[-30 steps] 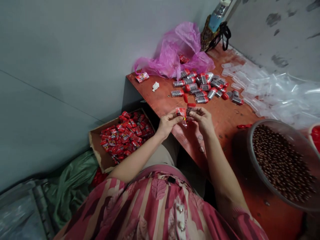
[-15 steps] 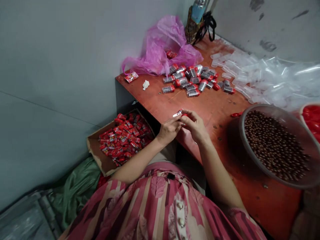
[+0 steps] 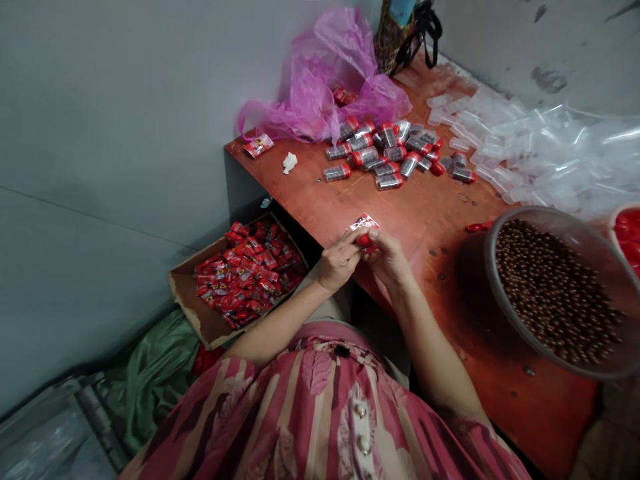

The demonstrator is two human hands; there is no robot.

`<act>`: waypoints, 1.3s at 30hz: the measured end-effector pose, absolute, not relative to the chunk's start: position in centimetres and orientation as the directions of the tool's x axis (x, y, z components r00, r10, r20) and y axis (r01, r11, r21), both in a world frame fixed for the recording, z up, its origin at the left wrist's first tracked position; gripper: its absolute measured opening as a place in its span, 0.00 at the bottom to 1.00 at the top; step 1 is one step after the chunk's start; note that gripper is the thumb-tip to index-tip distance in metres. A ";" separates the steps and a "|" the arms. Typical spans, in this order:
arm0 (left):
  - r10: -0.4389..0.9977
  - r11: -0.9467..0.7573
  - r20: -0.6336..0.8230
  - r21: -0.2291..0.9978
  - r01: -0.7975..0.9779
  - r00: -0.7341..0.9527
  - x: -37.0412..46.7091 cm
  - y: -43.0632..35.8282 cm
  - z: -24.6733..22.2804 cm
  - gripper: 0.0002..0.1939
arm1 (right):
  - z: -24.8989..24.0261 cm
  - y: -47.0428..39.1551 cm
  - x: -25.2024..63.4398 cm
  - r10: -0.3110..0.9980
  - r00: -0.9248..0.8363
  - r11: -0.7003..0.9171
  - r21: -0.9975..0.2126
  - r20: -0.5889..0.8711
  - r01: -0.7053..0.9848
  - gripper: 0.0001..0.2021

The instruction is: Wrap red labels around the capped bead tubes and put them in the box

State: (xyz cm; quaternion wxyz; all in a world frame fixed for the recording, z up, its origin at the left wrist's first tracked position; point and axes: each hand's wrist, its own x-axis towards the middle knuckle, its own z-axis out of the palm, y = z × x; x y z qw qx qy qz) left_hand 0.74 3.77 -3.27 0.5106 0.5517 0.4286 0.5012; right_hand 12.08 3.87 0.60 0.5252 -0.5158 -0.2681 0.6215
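Observation:
Above the table's near edge, my left hand (image 3: 340,265) and my right hand (image 3: 391,259) meet with closed fingers. Between them shows the rounded red cap (image 3: 364,239) of a small tube, whose body is hidden by the fingers. A shiny red-and-white printed wrapper (image 3: 365,221) sticks out beyond the fingertips. My left fingers press against the wrapper, and my right thumb and fingers hold the red-capped tube; I cannot tell whether the tube sits inside the wrapper. Farther back lie several red-capped tubes (image 3: 397,153) with dark contents.
A bowl of brown beads (image 3: 555,287) stands right on the red table (image 3: 320,200); a tub of red caps (image 3: 627,233) adjoins it. Clear empty tubes (image 3: 540,153) are heaped behind. A pink plastic bag (image 3: 320,87) lies against the wall. Down left, a cardboard box (image 3: 187,300) holds red packets (image 3: 250,267).
The red cap shows more plainly between my fingers, and more of the wrapper is exposed. My hands stay together in nearly the same place. The view has tilted slightly downward.

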 end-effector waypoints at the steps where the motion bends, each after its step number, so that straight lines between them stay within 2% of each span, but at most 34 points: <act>1: 0.986 -0.093 0.098 0.995 -0.049 0.131 0.8 3.8 -3.4 0.11 | 0.2 3.9 11.8 0.932 0.126 -0.273 -0.888 -0.339 -0.370 0.08; 6: 0.989 -0.062 0.066 0.997 -0.040 0.131 0.8 3.9 -4.1 0.11 | -1.5 4.0 11.0 0.916 0.232 -0.245 -0.915 -0.326 -0.320 0.10; 10: 0.990 -0.079 0.084 0.995 -0.054 0.112 0.4 4.3 -3.3 0.05 | -1.3 4.0 12.3 0.930 0.061 -0.328 -0.891 -0.363 -0.314 0.19; 12: 0.988 -0.071 0.084 0.992 -0.105 0.130 0.0 4.6 -2.5 0.03 | -0.7 3.7 13.5 0.939 -0.058 -0.340 -0.885 -0.340 -0.318 0.26; 14: 0.983 -0.029 0.058 0.985 -0.170 0.173 -0.2 4.8 -1.7 0.03 | 0.0 3.1 14.5 0.943 -0.117 -0.332 -0.880 -0.311 -0.340 0.29; 18: 0.961 0.143 -0.047 0.926 -0.348 0.271 0.3 4.6 -0.7 0.06 | 0.4 1.7 15.0 0.970 -0.079 -0.243 -0.926 -0.229 -0.290 0.17; 21: 0.920 0.313 -0.137 0.818 -0.481 0.366 1.4 4.1 -0.3 0.11 | 0.0 1.1 14.9 0.989 0.028 -0.139 -0.971 -0.147 -0.194 0.16; 23: 0.907 0.382 -0.184 0.739 -0.554 0.379 1.9 3.9 0.0 0.12 | -0.3 0.9 15.2 0.982 0.134 -0.107 -0.976 -0.134 -0.187 0.14; 26: 0.902 0.432 -0.302 0.632 -0.643 0.309 2.0 4.2 0.7 0.12 | 0.1 0.1 15.8 0.948 0.287 -0.083 -0.978 -0.136 -0.189 0.11; 29: 0.877 0.463 -0.400 0.558 -0.689 0.265 1.7 4.8 1.2 0.10 | 0.7 -1.8 15.8 0.930 0.361 -0.040 -0.995 -0.070 -0.090 0.09; 36: 0.822 0.516 -0.493 0.429 -0.742 0.286 2.2 4.9 2.0 0.09 | 0.2 -4.9 13.8 0.938 0.347 -0.059 -0.984 0.004 0.170 0.11; 39: 0.817 0.531 -0.480 0.408 -0.743 0.320 2.8 4.6 2.1 0.10 | -0.2 -4.8 13.4 0.935 0.355 -0.065 -0.970 0.024 0.236 0.10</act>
